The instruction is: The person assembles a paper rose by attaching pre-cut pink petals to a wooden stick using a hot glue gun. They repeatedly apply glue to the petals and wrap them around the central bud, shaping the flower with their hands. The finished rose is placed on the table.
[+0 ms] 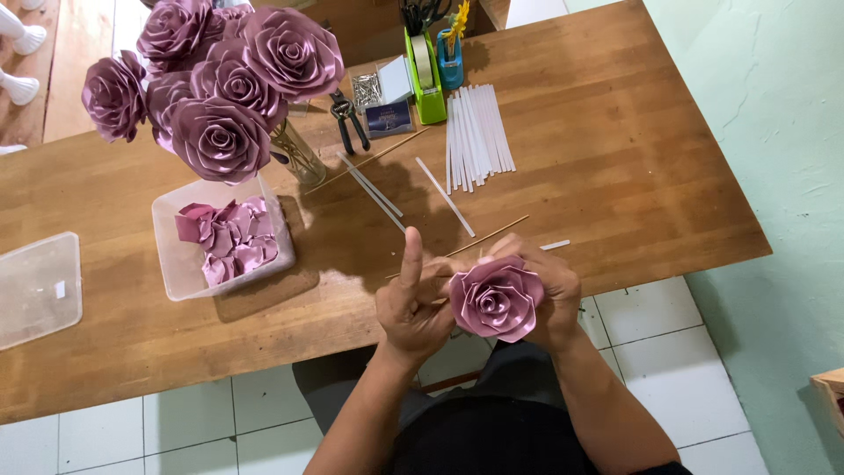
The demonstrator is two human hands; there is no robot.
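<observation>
A mauve ribbon rose point(497, 297) sits between my two hands at the near edge of the wooden table point(615, 176). My right hand point(556, 295) cups the rose from the right and behind. My left hand point(411, 303) presses against its left side, index finger pointing up. A thin wooden stick point(485, 237) runs from behind the rose toward the table's middle.
A glass vase point(299, 154) holds several finished mauve roses point(220, 79). A clear tub point(180, 264) holds loose petals point(230, 239); an empty lid point(37, 288) lies at left. White sticks point(475, 132), a green tape dispenser point(426, 75), pliers point(349, 119) and a staple box point(389, 116) lie farther back.
</observation>
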